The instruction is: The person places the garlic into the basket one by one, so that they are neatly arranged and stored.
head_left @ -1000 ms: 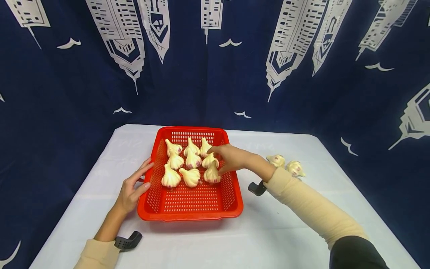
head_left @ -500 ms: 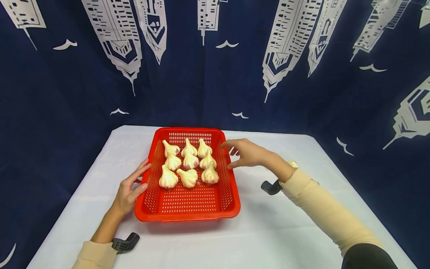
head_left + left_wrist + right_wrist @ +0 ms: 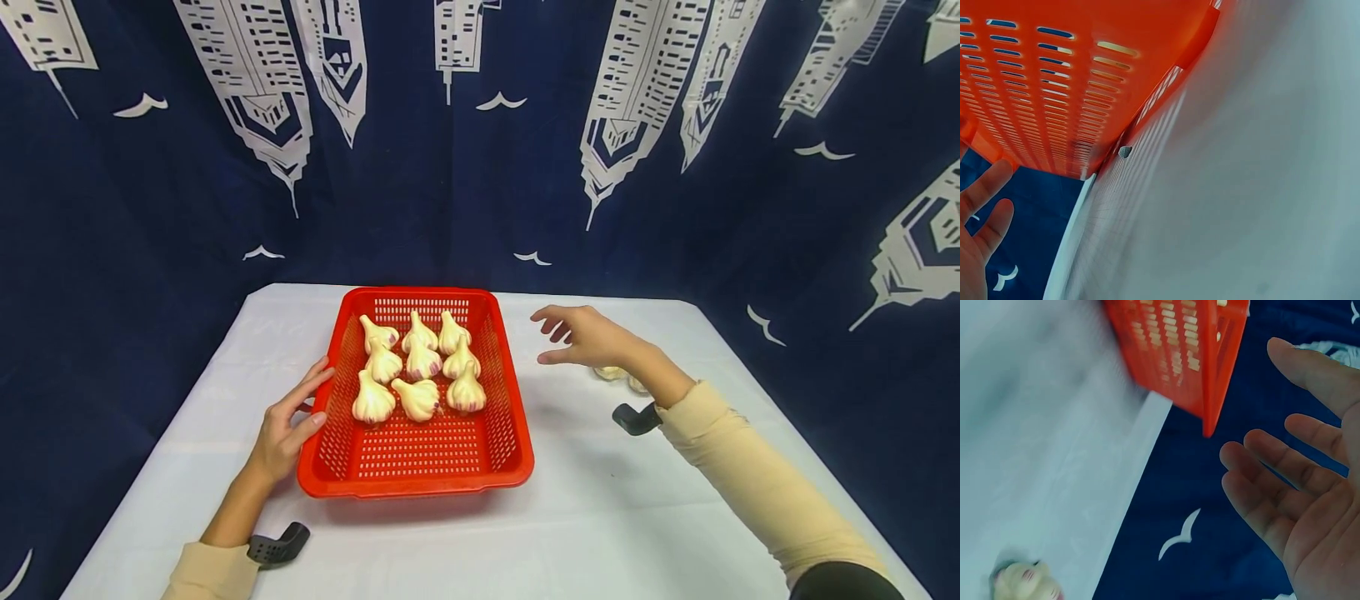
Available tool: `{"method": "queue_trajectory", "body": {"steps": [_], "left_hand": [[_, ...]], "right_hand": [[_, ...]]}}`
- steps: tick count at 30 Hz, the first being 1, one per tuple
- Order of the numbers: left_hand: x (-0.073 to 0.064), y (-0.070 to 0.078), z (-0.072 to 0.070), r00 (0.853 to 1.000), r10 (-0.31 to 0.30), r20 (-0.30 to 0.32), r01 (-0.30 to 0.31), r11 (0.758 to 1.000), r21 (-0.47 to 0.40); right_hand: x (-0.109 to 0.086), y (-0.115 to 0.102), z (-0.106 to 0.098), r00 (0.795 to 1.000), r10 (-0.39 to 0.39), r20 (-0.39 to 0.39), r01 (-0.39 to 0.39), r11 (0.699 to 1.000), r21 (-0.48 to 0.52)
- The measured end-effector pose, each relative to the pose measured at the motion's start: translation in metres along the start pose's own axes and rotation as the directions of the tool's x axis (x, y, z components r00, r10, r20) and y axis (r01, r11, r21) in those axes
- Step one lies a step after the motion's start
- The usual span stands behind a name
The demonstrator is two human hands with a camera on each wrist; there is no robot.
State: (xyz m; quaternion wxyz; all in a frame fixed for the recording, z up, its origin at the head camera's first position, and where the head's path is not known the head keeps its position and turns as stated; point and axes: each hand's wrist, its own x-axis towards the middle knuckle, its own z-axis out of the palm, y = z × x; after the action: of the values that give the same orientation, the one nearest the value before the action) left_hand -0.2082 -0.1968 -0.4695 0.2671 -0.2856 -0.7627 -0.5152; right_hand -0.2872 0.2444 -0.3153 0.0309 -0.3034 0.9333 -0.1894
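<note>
A red perforated basket (image 3: 420,487) holds several garlic bulbs (image 3: 417,400) in three rows, purple-tinged at their bases. At its left side, my left hand (image 3: 283,429) rests its fingers and thumb along the rim. The left wrist view shows those fingers (image 3: 988,187) lying fairly straight beside the basket wall (image 3: 1054,87). My right hand (image 3: 581,335) is above the cloth to the right of the basket, fingers loosely bent and apart, nothing between them. Other garlic bulbs (image 3: 611,372) lie on the table, partly hidden behind the right forearm; one bulb (image 3: 1025,581) shows in the right wrist view.
A white cloth (image 3: 585,517) covers the table. Behind it hangs a navy curtain (image 3: 420,200) printed with white buildings and birds. Each wrist wears a black camera mount, such as the left one (image 3: 279,546).
My right hand has drawn back from the garlic bulb at the basket's right side, passing over the rim and moving right with its fingers spread. The left hand has stayed at the rim.
</note>
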Motion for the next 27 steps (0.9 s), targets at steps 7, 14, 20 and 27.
{"method": "queue_trajectory", "body": {"steps": [7,14,20,27], "left_hand": [[-0.002,0.000,0.001,1.000,-0.016,-0.019,0.016,1.000,-0.009],[-0.002,0.000,0.001,1.000,-0.020,-0.020,0.020,1.000,-0.006],[-0.002,-0.001,0.001,1.000,-0.024,-0.019,0.024,1.000,-0.013],[-0.002,-0.001,0.000,1.000,-0.023,-0.018,0.023,1.000,-0.005]], "right_hand": [[-0.008,0.028,-0.003,0.997,0.054,-0.051,-0.053,0.999,0.013],[-0.015,0.051,-0.002,0.991,0.091,-0.097,-0.091,0.996,0.000],[-0.019,0.064,0.000,0.984,0.130,-0.120,-0.130,0.991,0.006],[-0.022,0.083,0.001,0.971,0.174,-0.167,-0.178,0.984,-0.007]]}}
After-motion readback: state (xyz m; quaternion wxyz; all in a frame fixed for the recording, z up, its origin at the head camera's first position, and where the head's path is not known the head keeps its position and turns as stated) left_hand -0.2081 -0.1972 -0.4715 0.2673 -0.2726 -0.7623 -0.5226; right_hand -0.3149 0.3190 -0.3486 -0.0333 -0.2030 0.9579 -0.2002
